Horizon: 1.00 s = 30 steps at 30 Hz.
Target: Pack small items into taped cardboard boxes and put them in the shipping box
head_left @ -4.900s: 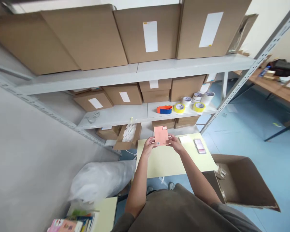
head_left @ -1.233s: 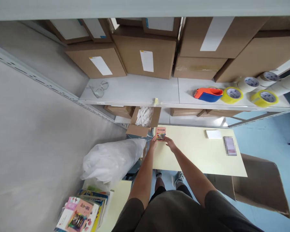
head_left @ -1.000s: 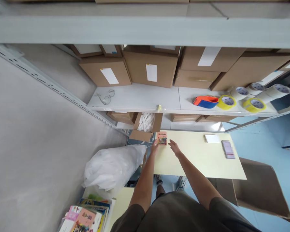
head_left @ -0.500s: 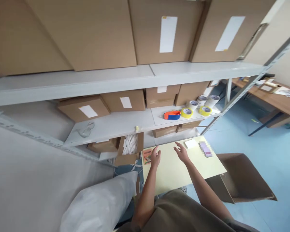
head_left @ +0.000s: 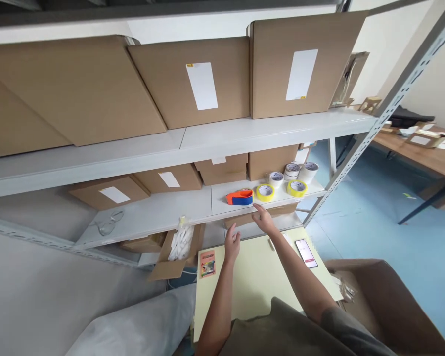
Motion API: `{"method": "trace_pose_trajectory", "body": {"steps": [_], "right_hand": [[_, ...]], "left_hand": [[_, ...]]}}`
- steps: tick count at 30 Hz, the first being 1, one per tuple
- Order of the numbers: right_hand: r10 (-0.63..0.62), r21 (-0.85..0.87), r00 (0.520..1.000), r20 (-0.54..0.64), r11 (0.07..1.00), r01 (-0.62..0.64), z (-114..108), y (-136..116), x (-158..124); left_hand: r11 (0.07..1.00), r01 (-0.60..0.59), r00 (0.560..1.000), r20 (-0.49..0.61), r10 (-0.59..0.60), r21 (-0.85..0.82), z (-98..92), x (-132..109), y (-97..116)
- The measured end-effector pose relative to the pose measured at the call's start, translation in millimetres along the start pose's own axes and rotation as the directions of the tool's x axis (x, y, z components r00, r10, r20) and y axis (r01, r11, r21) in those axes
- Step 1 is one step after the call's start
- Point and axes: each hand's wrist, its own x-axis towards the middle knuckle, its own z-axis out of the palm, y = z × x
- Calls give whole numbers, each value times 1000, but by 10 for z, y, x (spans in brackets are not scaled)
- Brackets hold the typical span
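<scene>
My right hand (head_left: 264, 218) is raised at the front edge of the middle shelf, fingers apart, holding nothing. Just beyond its fingertips lies an orange and blue tape dispenser (head_left: 241, 198); whether they touch I cannot tell. My left hand (head_left: 232, 243) hovers over the far edge of the pale yellow table (head_left: 252, 291), empty, with its fingers stretched out. To the right of the dispenser are two yellow-edged tape rolls (head_left: 265, 192) and several white tape rolls (head_left: 308, 173).
A colourful booklet (head_left: 207, 264) and a phone (head_left: 306, 253) lie on the table. An open carton (head_left: 389, 296) stands at the right, a box of white strips (head_left: 181, 242) at the left. Glasses (head_left: 109, 223) rest on the shelf. Labelled cartons (head_left: 202, 84) line the upper shelf.
My view has tilted up and shifted right. Both hands have moved forward from above the table toward the middle shelf, the right one close to the tape dispenser.
</scene>
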Motion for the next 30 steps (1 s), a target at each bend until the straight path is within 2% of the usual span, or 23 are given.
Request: {"method": "trace_pose_trajectory", "body": {"steps": [3, 5, 7, 10, 14, 19, 24, 27, 30], "right_hand": [[-84, -157, 991, 105, 983, 100, 36, -125, 505], [-50, -355, 976, 211, 927, 124, 99, -217, 757], [33, -543, 956, 293, 828, 138, 174, -286, 905], [110, -698, 939, 327, 697, 161, 253, -339, 959], [121, -749, 939, 320, 640, 173, 225, -393, 848], [-19, -729, 966, 258, 652, 208, 127, -517, 433], [-118, -733, 978, 173, 648, 208, 167, -438, -355], [-67, -737, 986, 150, 658, 156, 203, -233, -939], [55, -749, 990, 128, 660, 60, 203, 38, -1530]], "left_hand": [[999, -27, 999, -45, 28, 35, 51, -16, 75], [997, -39, 996, -75, 44, 64, 53, -50, 101], [995, -43, 993, -108, 52, 85, 30, -93, 105], [995, -39, 990, -134, 51, 93, -53, -166, 96], [994, -49, 989, -135, 62, 98, -228, -280, 106], [992, -83, 989, -114, 94, 100, -474, -436, 98], [995, -56, 997, -46, 60, 86, -661, -631, -82], [996, 5, 1000, -7, -4, 89, -715, -788, -238], [991, 59, 998, 29, -62, 116, -721, -961, -374]]}}
